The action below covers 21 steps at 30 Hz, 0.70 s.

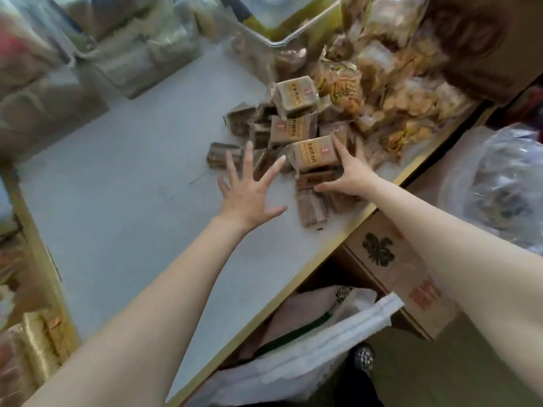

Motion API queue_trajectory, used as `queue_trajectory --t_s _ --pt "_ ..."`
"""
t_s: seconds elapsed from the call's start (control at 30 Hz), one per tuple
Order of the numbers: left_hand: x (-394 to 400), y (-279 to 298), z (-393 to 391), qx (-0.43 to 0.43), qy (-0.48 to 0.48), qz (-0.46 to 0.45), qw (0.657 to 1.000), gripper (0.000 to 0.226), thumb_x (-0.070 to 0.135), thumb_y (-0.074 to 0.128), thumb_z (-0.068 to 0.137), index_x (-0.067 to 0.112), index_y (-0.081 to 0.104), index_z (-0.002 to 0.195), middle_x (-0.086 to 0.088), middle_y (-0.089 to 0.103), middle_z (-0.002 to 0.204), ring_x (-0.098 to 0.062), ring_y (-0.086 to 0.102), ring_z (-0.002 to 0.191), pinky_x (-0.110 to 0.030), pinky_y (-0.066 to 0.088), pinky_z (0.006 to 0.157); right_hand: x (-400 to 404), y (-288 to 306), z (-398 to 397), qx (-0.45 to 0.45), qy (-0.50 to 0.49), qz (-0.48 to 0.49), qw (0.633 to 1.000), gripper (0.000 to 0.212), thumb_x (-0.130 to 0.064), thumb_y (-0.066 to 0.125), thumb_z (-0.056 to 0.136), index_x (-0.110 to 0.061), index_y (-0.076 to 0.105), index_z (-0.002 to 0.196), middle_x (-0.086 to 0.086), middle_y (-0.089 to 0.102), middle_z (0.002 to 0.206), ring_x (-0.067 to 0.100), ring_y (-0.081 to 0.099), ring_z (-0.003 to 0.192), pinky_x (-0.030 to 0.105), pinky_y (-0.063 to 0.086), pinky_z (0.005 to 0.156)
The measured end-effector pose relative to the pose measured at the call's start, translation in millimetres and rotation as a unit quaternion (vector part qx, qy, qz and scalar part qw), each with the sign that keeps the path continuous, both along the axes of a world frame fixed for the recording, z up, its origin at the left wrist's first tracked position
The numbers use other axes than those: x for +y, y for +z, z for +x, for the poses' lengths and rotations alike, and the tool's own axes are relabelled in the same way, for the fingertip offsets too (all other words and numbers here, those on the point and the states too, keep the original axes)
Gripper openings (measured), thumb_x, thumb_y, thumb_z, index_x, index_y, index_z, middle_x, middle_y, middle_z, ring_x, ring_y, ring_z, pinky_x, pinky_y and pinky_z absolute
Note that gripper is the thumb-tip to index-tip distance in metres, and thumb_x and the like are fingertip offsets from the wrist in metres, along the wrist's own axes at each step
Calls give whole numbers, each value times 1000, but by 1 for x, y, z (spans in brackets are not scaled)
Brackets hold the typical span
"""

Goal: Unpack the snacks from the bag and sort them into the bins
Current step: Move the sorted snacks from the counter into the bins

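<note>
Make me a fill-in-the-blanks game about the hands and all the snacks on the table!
1. The left hand has its fingers spread ____.
2. The right hand touches a pile of ____ snack packets.
3. The packets lie on a ____ table.
4. Below the table's edge sits a cardboard ____.

Missing words: open; brown; white; box
</note>
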<state>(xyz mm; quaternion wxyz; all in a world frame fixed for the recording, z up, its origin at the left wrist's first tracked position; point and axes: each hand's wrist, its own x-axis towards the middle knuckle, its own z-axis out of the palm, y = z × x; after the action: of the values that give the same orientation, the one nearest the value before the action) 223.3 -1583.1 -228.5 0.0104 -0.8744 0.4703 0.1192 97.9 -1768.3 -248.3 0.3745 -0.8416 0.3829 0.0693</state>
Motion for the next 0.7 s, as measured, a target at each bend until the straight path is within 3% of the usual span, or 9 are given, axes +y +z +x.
queue_trajectory --t_s 0.17,0.23,0.4,0.5,0.7 --pt "-36 -23 36 94 9 6 995 98 68 58 73 48 -6 145 -10 -21 156 -46 -25 136 -69 -1 106 2 -17 6 18 22 -64 998 110 -49 76 69 -46 -2 146 16 -19 155 40 -11 143 48 5 117" --pt "-23 -32 49 134 -6 37 990 100 67 60 73 44 -4 146 -10 -17 157 -41 -25 138 -69 3 108 11 -19 13 29 38 -63 997 109 -53 76 67 -50 0 145 15 -21 155 44 -14 141 55 9 116" --pt "46 -37 63 102 -14 106 989 99 65 62 73 41 1 148 -4 -23 155 -41 -24 138 -68 19 104 85 -16 41 67 88 -77 991 102 -57 70 72 -40 5 149 5 -25 155 46 -24 137 57 3 115" --pt "101 -35 76 82 0 122 989 97 61 63 75 34 7 150 -3 -23 156 -39 -23 140 -66 22 105 140 -13 63 79 138 -85 984 101 -61 66 74 -33 7 150 3 -17 157 46 -25 136 56 2 113" --pt "225 -27 89 122 67 97 985 91 51 69 76 31 19 148 -4 -15 157 -34 -16 143 -48 16 115 232 -15 95 53 257 -76 962 98 -59 64 76 -29 9 151 7 -8 158 42 -30 136 55 -2 113"
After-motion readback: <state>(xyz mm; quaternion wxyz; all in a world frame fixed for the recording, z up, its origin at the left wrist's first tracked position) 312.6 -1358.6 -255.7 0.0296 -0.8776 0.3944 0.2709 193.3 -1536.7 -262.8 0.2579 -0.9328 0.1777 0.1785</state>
